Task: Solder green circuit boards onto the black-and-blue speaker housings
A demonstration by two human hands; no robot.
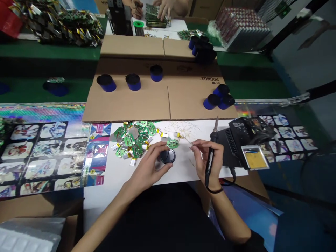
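Observation:
My left hand (151, 164) is closed round the edge of a small round black piece (168, 156), dark and shiny inside, low over the white work surface (115, 196). Right beside its fingertips lies a green circuit board (172, 143), with a small silver battery (177, 134) near it. In my right hand (207, 157) is a soldering iron (210, 157), its metal tip pointing up and away. The thumb and forefinger of that hand are pinched together near thin wires; whether they hold one is too fine to tell. A pile of circuit boards with batteries (136, 138) lies left of my hands.
Dark blue cylinders (133, 82) stand on a cardboard sheet (126, 105) ahead. A black soldering station (228, 147) and a tray with a yellow sponge (254, 158) are at right. Across the bench, another person's hands (164, 7) handle stacked boards (155, 21). Loose wires (187, 129) lie ahead.

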